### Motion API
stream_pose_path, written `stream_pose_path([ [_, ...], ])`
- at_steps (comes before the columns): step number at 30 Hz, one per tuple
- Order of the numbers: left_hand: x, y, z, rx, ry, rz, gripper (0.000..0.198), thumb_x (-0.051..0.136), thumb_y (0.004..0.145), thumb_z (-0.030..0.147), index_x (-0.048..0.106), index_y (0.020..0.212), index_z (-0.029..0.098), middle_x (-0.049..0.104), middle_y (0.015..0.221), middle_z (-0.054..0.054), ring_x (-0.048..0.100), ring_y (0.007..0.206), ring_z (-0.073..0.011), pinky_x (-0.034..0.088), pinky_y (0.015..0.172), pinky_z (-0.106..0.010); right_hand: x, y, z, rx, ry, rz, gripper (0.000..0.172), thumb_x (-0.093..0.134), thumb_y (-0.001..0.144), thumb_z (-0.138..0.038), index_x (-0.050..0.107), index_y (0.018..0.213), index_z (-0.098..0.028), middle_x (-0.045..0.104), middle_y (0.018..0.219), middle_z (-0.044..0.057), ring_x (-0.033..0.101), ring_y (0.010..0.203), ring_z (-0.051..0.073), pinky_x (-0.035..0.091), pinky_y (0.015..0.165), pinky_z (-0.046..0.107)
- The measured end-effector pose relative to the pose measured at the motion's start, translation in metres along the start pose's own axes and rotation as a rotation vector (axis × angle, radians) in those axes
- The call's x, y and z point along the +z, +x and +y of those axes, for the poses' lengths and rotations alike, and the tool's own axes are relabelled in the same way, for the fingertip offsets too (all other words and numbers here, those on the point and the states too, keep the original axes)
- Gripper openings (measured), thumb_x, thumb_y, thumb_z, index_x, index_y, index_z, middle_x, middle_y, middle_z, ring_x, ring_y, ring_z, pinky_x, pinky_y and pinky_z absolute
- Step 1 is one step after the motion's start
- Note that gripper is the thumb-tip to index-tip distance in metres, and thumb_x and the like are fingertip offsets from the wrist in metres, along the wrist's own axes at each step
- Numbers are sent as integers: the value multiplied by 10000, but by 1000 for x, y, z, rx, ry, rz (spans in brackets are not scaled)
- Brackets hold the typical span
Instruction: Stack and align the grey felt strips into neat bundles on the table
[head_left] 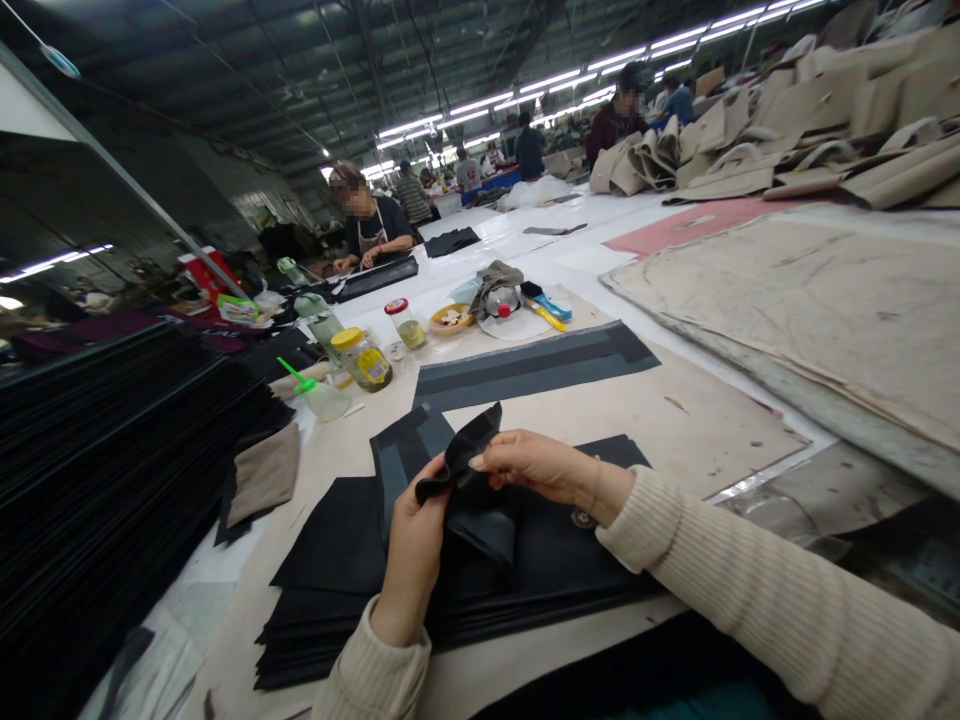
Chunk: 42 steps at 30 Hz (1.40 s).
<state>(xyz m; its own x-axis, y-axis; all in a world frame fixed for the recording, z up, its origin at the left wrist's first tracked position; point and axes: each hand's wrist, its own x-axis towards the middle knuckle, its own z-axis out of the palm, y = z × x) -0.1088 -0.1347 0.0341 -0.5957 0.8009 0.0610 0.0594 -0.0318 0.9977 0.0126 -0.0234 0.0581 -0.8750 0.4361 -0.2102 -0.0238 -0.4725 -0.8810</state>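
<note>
My left hand [417, 540] is closed on a folded piece of black material [480, 530], its fingers partly hidden behind it. With thumb and fingers pinched, my right hand [529, 462] grips the upper edge of the same piece. Below both hands lies a stack of black panels [330, 550], its layers fanned out at the left. A small round metal piece [583, 518] sits on the stack beneath my right wrist. Just beyond the hands, a dark grey panel with a black strip [536, 362] lies flat on the beige sheet [720, 430].
A tall pile of black panels [97, 500] stands at the left. Past the work are a yellow-lidded jar [364, 358], a red-lidded jar [405, 325], a green-nozzled bottle [322, 398] and a brush [547, 305]. A co-worker [371, 225] sits across the table; beige pieces [825, 120] are heaped right.
</note>
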Motion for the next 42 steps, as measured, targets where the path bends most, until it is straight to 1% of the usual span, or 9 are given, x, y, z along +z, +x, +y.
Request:
stream_pose_path([
  [13, -2, 1, -2, 3, -22, -4, 384, 610, 692, 284, 621, 1049, 143, 648, 1052, -93, 568, 1014, -251, 393, 936, -391, 0, -2, -1, 24, -63, -29, 119, 630, 564, -154, 533, 497, -137, 544, 503, -21, 489, 525, 63, 378, 534, 174],
  [20, 1, -1, 1, -30, -61, 10, 421, 622, 702, 321, 600, 1071, 120, 648, 1054, -92, 548, 1050, -260, 400, 930, -388, -7, -2, -4, -93, -246, -33, 222, 651, 635, -334, 577, 578, -133, 527, 541, -26, 464, 539, 61, 359, 545, 182],
  [24, 6, -6, 9, -14, -68, 3, 434, 602, 738, 341, 566, 1134, 167, 619, 1120, -67, 512, 1107, -235, 366, 972, -360, -21, -11, -17, -252, -486, 90, 335, 560, 726, -460, 635, 731, -133, 566, 655, -1, 430, 543, 66, 354, 512, 189],
  [29, 14, -14, 17, -21, -50, 49, 490, 626, 717, 364, 547, 1165, 185, 591, 1164, -80, 482, 1142, -249, 356, 989, -367, -35, -36, -33, -339, -548, 271, 298, 543, 754, -410, 635, 868, -150, 599, 836, 33, 468, 636, 89, 386, 522, 188],
  [31, 20, -20, 25, -75, -67, -65, 542, 633, 711, 364, 504, 1211, 197, 572, 1188, -91, 479, 1143, -262, 377, 970, -377, -40, -49, -36, -372, -553, 318, 294, 540, 760, -402, 632, 901, -162, 602, 862, 36, 479, 658, 97, 396, 529, 193],
  [35, 36, -35, 46, -156, -116, -508, 732, 665, 678, 364, 322, 1323, 312, 398, 1358, -77, 424, 1190, -295, 455, 879, -388, -54, -77, -39, -425, -564, 434, 305, 540, 767, -402, 621, 958, -179, 606, 896, 31, 474, 613, 83, 415, 559, 210],
  [37, 41, -42, 52, -133, -53, -680, 720, 659, 684, 368, 325, 1320, 328, 373, 1374, -69, 408, 1202, -295, 455, 886, -385, -66, -93, -38, -458, -577, 519, 315, 533, 776, -412, 616, 973, -181, 606, 903, 31, 462, 577, 72, 419, 568, 216],
  [39, 42, -44, 53, -79, 93, -738, 614, 616, 725, 372, 389, 1292, 303, 436, 1329, -77, 435, 1183, -279, 435, 918, -383, -80, -111, -35, -500, -606, 636, 321, 517, 789, -420, 616, 975, -178, 611, 890, 35, 469, 572, 73, 426, 580, 220],
  [42, 42, -42, 46, 57, 378, -707, 456, 525, 794, 369, 468, 1236, 274, 514, 1258, -62, 482, 1142, -245, 418, 948, -388, -96, -135, -28, -563, -701, 791, 321, 489, 813, -415, 616, 983, -174, 625, 866, 43, 526, 632, 103, 453, 612, 241],
])
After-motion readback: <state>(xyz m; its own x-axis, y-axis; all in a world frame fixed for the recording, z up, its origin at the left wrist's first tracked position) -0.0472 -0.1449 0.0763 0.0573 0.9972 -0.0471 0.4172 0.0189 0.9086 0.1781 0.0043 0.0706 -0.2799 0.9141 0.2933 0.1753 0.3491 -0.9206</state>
